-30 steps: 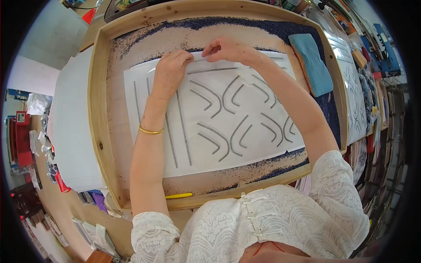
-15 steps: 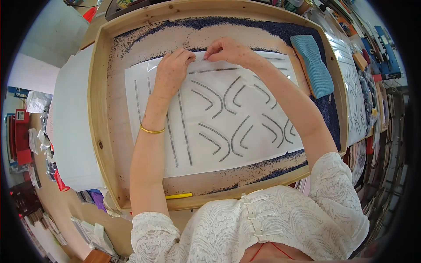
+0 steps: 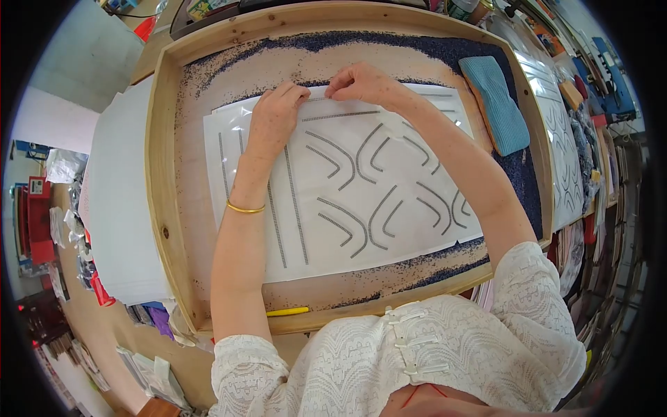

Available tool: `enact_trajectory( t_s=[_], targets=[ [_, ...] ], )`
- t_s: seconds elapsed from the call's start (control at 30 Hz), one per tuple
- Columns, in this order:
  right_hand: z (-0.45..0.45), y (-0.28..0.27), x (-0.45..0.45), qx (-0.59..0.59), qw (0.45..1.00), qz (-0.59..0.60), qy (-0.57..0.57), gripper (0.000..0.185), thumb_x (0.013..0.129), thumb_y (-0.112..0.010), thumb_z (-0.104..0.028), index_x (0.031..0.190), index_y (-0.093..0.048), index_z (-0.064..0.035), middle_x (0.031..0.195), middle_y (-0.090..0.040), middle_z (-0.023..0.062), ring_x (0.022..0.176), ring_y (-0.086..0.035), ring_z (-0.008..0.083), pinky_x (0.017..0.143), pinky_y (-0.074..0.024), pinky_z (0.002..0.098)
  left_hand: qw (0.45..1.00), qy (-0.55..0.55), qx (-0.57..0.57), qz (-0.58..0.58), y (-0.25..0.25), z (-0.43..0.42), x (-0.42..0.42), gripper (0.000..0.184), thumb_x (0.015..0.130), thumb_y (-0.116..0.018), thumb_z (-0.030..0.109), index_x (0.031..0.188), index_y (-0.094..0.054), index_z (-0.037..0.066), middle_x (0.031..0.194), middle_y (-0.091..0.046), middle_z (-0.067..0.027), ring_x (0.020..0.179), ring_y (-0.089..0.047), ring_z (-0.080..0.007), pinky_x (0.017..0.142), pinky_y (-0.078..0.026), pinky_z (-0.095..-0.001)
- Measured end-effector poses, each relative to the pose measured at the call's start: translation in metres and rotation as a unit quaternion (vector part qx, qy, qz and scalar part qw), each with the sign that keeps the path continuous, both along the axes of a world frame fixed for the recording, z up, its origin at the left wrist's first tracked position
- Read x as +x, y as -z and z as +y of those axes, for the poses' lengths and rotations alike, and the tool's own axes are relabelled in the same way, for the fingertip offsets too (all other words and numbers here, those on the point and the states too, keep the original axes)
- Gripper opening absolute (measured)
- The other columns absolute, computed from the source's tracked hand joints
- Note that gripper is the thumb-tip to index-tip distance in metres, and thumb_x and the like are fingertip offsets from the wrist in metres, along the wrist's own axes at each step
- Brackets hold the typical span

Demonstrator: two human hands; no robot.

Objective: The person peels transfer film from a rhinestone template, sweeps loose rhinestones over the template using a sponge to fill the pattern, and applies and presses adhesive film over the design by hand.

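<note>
A white sheet (image 3: pixel 326 257) with dark dotted lines and curves lies in a shallow wooden tray (image 3: pixel 158 201). Near the sheet's top edge, my left hand (image 3: pixel 276 115) has its fingers drawn together, a gold bangle on that wrist. Just right of it, my right hand (image 3: pixel 358 85) pinches with thumb and fingertips at the same edge. The fingertips of both hands are close together but apart. Whatever lies between them is too small to make out. Small dark grains (image 3: pixel 340 38) are scattered around the sheet.
A blue cloth pad (image 3: pixel 497 104) lies at the tray's right side. Near the front rim is a yellow tool (image 3: pixel 287 311). White sheets (image 3: pixel 125 201) are stacked left of the tray. Another patterned sheet (image 3: pixel 556 132) lies beyond the right rim.
The tray and sheet appear shifted slightly right and down in the view. Both hands stay at the sheet's top edge, with only slight finger movement.
</note>
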State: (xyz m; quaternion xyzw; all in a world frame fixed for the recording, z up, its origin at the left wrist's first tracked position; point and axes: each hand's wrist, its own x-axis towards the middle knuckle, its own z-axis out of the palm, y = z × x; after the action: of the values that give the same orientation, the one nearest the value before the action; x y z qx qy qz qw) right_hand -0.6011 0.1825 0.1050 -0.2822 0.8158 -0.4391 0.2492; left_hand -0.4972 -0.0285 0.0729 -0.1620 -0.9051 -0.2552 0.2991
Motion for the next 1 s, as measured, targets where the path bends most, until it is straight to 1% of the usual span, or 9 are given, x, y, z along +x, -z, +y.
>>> enact_trajectory(
  t_s=[0.23,0.43,0.53,0.63,0.73,0.83,0.9,0.93,1.0],
  targets=[
    [0.030,-0.022,0.002,0.016,0.998,0.038,0.047,0.029,0.090,-0.068,-0.010,0.117,-0.073,-0.0006,0.111,-0.074,0.0085,0.107,-0.066,0.0166,0.096,-0.0507,0.0283,1.000,-0.006,-0.008,0.001,0.003,-0.001,-0.001,0.014,0.087,-0.070,0.007,0.101,-0.071,0.009,0.102,-0.069,-0.0049,0.089,-0.067,-0.0278,0.084,-0.051,-0.0381],
    [0.083,-0.140,0.087,-0.136,0.985,0.109,0.015,0.025,0.096,-0.066,-0.009,0.119,-0.072,0.0003,0.111,-0.074,0.0081,0.106,-0.067,0.0131,0.092,-0.0524,0.0277,0.999,-0.019,-0.017,0.028,-0.005,0.003,-0.001,0.027,0.087,-0.067,0.003,0.114,-0.072,0.009,0.117,-0.069,-0.0085,0.105,-0.065,-0.0299,0.095,-0.047,-0.0420],
    [0.112,-0.212,0.149,-0.266,0.920,0.276,-0.086,0.025,0.097,-0.067,-0.015,0.119,-0.071,-0.0016,0.107,-0.073,0.0045,0.105,-0.066,0.0102,0.089,-0.0507,0.0254,0.999,-0.006,-0.023,0.036,-0.008,0.000,-0.005,0.029,0.089,-0.066,0.003,0.117,-0.071,0.007,0.116,-0.070,-0.0103,0.107,-0.064,-0.0307,0.095,-0.047,-0.0421],
    [0.154,-0.253,0.192,-0.277,0.863,0.410,-0.101,0.026,0.098,-0.067,-0.015,0.119,-0.071,-0.0019,0.107,-0.073,0.0043,0.104,-0.065,0.0100,0.089,-0.0504,0.0256,0.999,-0.005,-0.036,0.040,-0.024,0.004,0.001,0.029,0.089,-0.065,0.003,0.117,-0.071,0.006,0.116,-0.071,-0.0118,0.109,-0.065,-0.0315,0.096,-0.047,-0.0424],
    [0.213,-0.280,0.231,-0.237,0.824,0.514,-0.019,0.026,0.098,-0.067,-0.016,0.119,-0.072,-0.0022,0.107,-0.073,0.0041,0.104,-0.065,0.0098,0.089,-0.0502,0.0258,0.987,0.037,-0.070,0.140,-0.043,-0.001,-0.013,0.035,0.087,-0.067,-0.001,0.122,-0.071,0.005,0.121,-0.071,-0.0117,0.113,-0.066,-0.0305,0.098,-0.048,-0.0418],
    [0.284,-0.289,0.268,-0.208,0.770,0.587,0.137,0.026,0.098,-0.067,-0.017,0.119,-0.072,-0.0026,0.107,-0.073,0.0039,0.103,-0.065,0.0096,0.090,-0.0500,0.0260,0.986,0.055,-0.106,0.117,-0.152,0.055,0.038,0.033,0.093,-0.067,-0.002,0.125,-0.068,-0.002,0.121,-0.071,-0.0189,0.108,-0.069,-0.0330,0.097,-0.052,-0.0381],
    [0.332,-0.300,0.307,-0.176,0.701,0.651,0.230,0.026,0.098,-0.067,-0.018,0.119,-0.072,-0.0028,0.107,-0.073,0.0038,0.103,-0.065,0.0095,0.090,-0.0498,0.0261,0.987,0.103,-0.022,0.123,-0.190,0.067,0.050,0.041,0.097,-0.064,0.001,0.138,-0.060,-0.001,0.134,-0.064,-0.0184,0.127,-0.059,-0.0276,0.108,-0.045,-0.0397],
    [0.356,-0.301,0.324,-0.166,0.662,0.677,0.275,0.026,0.098,-0.066,-0.018,0.119,-0.072,-0.0029,0.107,-0.073,0.0037,0.103,-0.065,0.0094,0.090,-0.0497,0.0261,0.966,0.168,0.049,0.190,-0.207,0.072,0.053,0.045,0.100,-0.063,0.005,0.144,-0.055,0.004,0.138,-0.062,-0.0184,0.128,-0.059,-0.0321,0.112,-0.041,-0.0356],
    [0.397,-0.304,0.360,-0.142,0.587,0.717,0.348,0.027,0.099,-0.066,-0.019,0.119,-0.072,-0.0031,0.107,-0.073,0.0036,0.102,-0.065,0.0093,0.090,-0.0496,0.0263,0.935,0.173,0.124,0.285,-0.256,0.098,0.082,0.061,0.104,-0.047,0.040,0.154,-0.036,0.007,0.148,-0.050,-0.0246,0.125,-0.059,-0.0393,0.101,-0.049,-0.0406]
  ],
)
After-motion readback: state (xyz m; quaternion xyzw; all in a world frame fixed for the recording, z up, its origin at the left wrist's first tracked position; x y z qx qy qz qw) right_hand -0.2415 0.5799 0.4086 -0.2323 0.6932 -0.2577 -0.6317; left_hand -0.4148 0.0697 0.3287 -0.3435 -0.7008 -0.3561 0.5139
